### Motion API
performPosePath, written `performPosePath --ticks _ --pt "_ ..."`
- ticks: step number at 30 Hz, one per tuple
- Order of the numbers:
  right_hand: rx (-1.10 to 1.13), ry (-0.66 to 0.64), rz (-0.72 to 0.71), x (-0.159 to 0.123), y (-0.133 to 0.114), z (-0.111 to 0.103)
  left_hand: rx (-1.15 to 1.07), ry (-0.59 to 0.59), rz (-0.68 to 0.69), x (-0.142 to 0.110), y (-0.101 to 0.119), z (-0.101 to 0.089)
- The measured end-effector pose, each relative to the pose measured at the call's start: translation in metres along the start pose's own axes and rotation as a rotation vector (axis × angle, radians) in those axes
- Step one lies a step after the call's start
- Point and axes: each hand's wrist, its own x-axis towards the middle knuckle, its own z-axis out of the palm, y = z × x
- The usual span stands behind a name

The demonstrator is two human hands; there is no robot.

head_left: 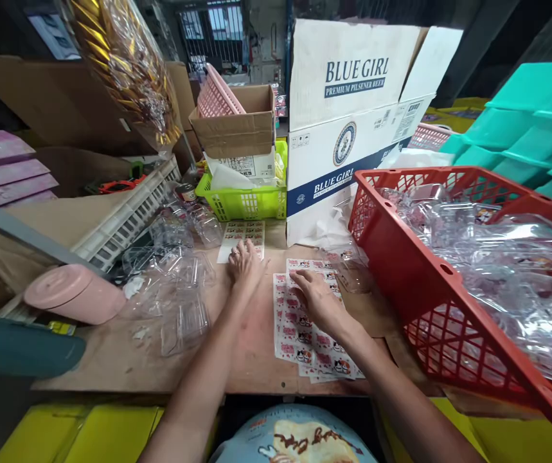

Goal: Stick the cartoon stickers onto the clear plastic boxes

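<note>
My left hand lies with its fingers stretched forward on the near edge of a sticker sheet at the back of the table. Farther right, my right hand rests over a loose stack of sticker sheets printed with pink patches and cartoon cats. Its fingers are slightly bent and apart, pointing left, and no object shows in them. Clear plastic boxes lie in a heap to the left of my left arm. Another clear plastic box sits beside the stack, near the red basket.
A red basket full of clear plastic boxes borders the right side. Behind stand a white beer carton and a lime-green basket. On the left are a pink lidded container and a white crate. A gold foil-wrapped bundle hangs upper left.
</note>
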Motion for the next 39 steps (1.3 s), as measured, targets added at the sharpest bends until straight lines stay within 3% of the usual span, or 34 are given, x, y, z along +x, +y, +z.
performPosePath --ticks 2,5,8,10,12,13,14,16,17,19,21,23,25,26,28,30,34,37,39 --pt "0.090 -0.008 0.017 0.000 -0.003 0.005 0.024 -0.016 -0.080 0.013 -0.008 -0.002" --pt "0.273 0.037 0.101 0.008 -0.008 0.008 -0.006 -0.019 -0.055 0.011 -0.009 -0.010" --pt "0.582 0.101 0.286 0.025 -0.009 0.009 -0.039 -0.030 0.069 -0.026 0.004 -0.024" --pt "0.794 0.126 0.390 0.035 -0.008 0.009 -0.107 -0.078 0.255 -0.063 0.012 -0.037" --pt "0.937 0.166 0.444 0.039 -0.005 0.009 -0.279 -0.106 0.472 -0.095 0.012 -0.050" --pt "0.987 0.194 0.460 0.038 -0.005 0.009 -0.400 -0.074 0.501 -0.105 0.009 -0.056" --pt "1.035 0.222 0.477 0.034 -0.005 0.010 -0.541 -0.019 0.451 -0.112 0.005 -0.061" --pt "1.108 0.266 0.508 0.021 -0.006 0.011 -0.848 0.048 0.147 -0.114 -0.004 -0.066" --pt "1.133 0.277 0.523 0.012 -0.006 0.012 -1.001 0.009 -0.030 -0.111 -0.008 -0.067" --pt "1.170 0.262 0.558 -0.008 -0.007 0.012 -1.264 -0.185 -0.307 -0.103 -0.012 -0.066" --pt "1.104 0.257 0.536 -0.027 -0.005 0.011 -1.421 -0.340 -0.443 -0.099 -0.012 -0.065" --pt "0.814 0.387 0.405 -0.042 -0.005 0.005 -1.478 -0.392 -0.486 -0.100 -0.010 -0.065" --pt "0.371 0.546 0.168 -0.050 -0.009 -0.002 -1.478 -0.439 -0.460 -0.106 -0.007 -0.065" --pt "0.179 0.564 0.041 -0.051 -0.013 -0.005 -1.467 -0.470 -0.430 -0.109 -0.006 -0.065" --pt "-0.039 0.455 -0.165 -0.046 -0.022 -0.009 -1.435 -0.528 -0.336 -0.115 -0.003 -0.066" --pt "-0.075 0.326 -0.270 -0.036 -0.031 -0.008 -1.384 -0.561 -0.226 -0.120 -0.001 -0.066" --pt "0.007 0.305 -0.295 -0.021 -0.038 0.005 -1.223 -0.486 -0.042 -0.124 -0.001 -0.067" --pt "0.156 0.264 -0.228 -0.015 -0.033 0.013 -1.097 -0.430 0.064 -0.124 -0.003 -0.066" --pt "0.359 0.229 -0.082 -0.011 -0.025 0.015 -1.068 -0.429 0.091 -0.125 -0.006 -0.063"
